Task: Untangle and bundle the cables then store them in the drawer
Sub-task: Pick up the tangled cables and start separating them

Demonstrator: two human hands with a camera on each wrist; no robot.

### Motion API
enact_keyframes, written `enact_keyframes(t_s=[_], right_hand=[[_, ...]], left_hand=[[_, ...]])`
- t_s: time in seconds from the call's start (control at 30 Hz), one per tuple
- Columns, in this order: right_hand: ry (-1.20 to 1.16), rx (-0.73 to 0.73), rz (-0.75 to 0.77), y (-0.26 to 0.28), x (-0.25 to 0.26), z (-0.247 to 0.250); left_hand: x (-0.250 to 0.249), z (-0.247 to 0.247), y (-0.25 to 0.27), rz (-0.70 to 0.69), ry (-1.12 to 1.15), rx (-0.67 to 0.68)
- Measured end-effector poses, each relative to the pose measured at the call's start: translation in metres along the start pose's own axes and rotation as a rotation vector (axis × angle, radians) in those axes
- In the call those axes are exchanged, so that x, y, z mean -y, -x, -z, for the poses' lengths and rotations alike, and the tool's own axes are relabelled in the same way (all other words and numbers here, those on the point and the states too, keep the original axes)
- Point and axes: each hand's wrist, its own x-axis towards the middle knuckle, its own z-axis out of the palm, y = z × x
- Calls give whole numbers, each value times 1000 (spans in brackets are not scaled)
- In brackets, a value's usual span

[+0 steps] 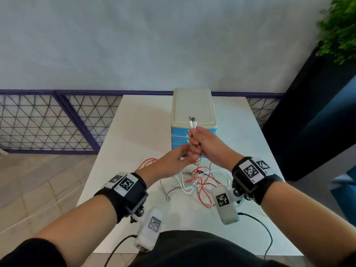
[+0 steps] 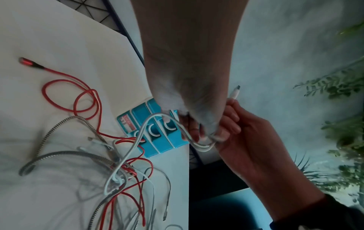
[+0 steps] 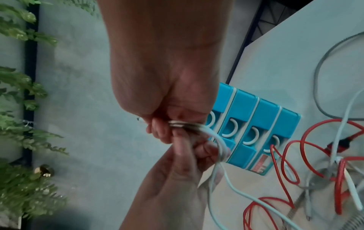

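Observation:
My right hand [image 1: 195, 140] is raised in front of the blue drawer unit [image 1: 193, 107] and grips a folded white cable [image 1: 192, 123], whose two plug ends stick up above the fist. Just below it, my left hand [image 1: 189, 158] pinches the same cable's hanging loop [image 2: 202, 147]. In the right wrist view the white cable [image 3: 220, 144] runs from the fist down to the table. A tangle of red cable [image 1: 204, 186], grey braided cable [image 2: 59, 129] and white leads lies on the white table [image 1: 134, 132] under both hands. All the drawers [image 3: 256, 124] are shut.
The drawer unit stands at the table's far middle, against a grey wall. A red plug end [image 2: 27, 62] lies off to the left of the tangle. A dark planter [image 1: 308, 116] with a green plant [image 1: 339, 29] is on the right, and a purple mesh fence [image 1: 48, 120] on the left.

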Motion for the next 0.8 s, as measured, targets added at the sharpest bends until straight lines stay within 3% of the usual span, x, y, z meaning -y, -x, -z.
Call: enact_keyframes(t_s=[0.1,0.17,0.23,0.37,0.53,0.63,0.7,0.8], right_hand=[[66,-45,-4,-2,6,-1],[63,-90,7,-3,11,-1],[61,-132,38,-1,16,0],[-21,-172,59,3,25,4],[-78,-189,54,10,28,1],[-146,-216,91,12,42,5],[-160,-251,127,14,57,14],[-48,-284,134,16,65,27]], left_hand=[[1,-4,-6,-88,-296,125],[9,-9,-10,-91,-451,139],[20,-14,-11,-31,-453,140],[37,-19,0,213,-403,111],[46,-33,-6,151,-469,184],[74,-40,0,122,-654,263],[94,-44,12,152,-759,339],[112,-46,18,219,-696,366]])
